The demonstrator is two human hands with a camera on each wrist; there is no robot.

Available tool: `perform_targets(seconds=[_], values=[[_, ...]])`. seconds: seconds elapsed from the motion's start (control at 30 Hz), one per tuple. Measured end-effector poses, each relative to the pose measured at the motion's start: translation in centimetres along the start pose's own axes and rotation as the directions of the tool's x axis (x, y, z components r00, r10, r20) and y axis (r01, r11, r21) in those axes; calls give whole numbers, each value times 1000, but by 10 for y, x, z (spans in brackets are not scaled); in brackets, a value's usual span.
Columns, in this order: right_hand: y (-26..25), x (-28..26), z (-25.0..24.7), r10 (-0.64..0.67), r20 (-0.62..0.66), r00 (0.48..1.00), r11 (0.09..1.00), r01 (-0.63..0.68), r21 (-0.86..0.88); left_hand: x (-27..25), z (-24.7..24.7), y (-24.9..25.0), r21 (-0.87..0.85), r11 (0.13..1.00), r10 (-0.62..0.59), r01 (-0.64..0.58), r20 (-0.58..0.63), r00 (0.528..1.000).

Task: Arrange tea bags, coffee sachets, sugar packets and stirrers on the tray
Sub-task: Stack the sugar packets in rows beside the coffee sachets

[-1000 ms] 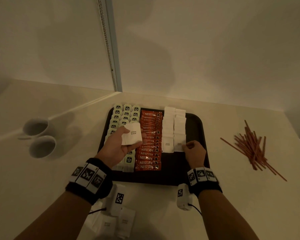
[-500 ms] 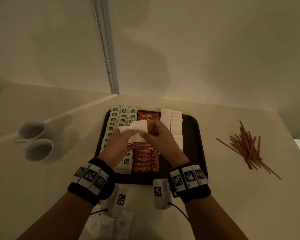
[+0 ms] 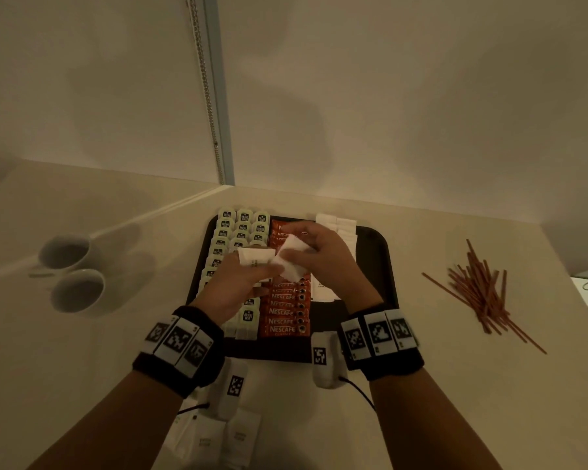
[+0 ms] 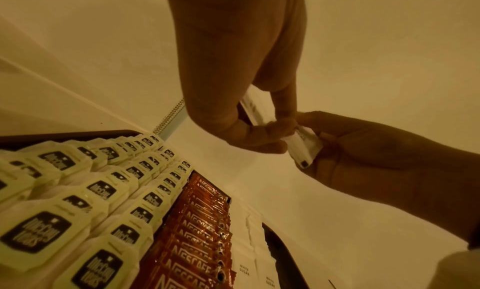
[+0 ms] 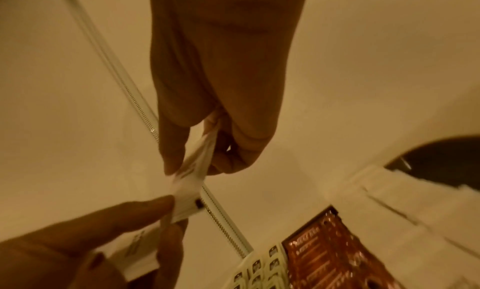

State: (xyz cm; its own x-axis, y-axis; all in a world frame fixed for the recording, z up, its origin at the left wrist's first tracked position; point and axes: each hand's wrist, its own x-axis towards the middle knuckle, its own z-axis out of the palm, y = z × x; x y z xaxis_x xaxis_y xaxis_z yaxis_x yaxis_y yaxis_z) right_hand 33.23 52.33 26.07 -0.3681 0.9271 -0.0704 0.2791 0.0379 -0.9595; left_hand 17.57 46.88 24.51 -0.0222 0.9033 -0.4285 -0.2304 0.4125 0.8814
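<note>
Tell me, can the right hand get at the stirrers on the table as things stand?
Probably not yet: the right hand is pinching a sugar packet with the left hand. The stirrers lie unobstructed beside the tray.

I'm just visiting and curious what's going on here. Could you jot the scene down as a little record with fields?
Setting: pale counter in a wall corner
Tray: dark; holds rows of tea bags, Nescafe sachets and white sugar packets
Left hand: holds a few sugar packets above the tray
Right hand: pinches one sugar packet, meeting the left hand
Stirrers: loose pile on the counter, right of the tray
Cups: two white ones, left of the tray
Spare sugar packets: on the counter, near edge
</note>
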Motion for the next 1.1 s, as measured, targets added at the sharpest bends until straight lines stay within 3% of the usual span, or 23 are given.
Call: perform_targets(seconds=[0.13, 0.3, 0.43, 0.57, 0.8, 1.1], values=[[9, -7, 4, 146, -99, 984, 962, -118, 246, 0, 2, -4, -120, 993, 13, -21, -68, 998], [23, -16, 9, 175, -120, 977, 950, -136, 280, 2, 4, -8, -187, 982, 4, -19, -81, 997], [33, -17, -4, 225, -175, 959, 923, -152, 353, 1, 2, -4, -292, 955, -93, 61, -95, 991], [68, -27, -31, 317, -260, 912, 930, -246, 273, -1, -9, -1, -448, 889, -152, 96, -90, 984], [121, -47, -38, 485, -302, 820, 871, -484, 83, 1, -15, -2, -501, 860, -164, 101, -83, 983], [140, -42, -22, 489, -358, 795, 853, -522, 6, 0, -16, -1, -493, 862, -169, 116, -64, 984]])
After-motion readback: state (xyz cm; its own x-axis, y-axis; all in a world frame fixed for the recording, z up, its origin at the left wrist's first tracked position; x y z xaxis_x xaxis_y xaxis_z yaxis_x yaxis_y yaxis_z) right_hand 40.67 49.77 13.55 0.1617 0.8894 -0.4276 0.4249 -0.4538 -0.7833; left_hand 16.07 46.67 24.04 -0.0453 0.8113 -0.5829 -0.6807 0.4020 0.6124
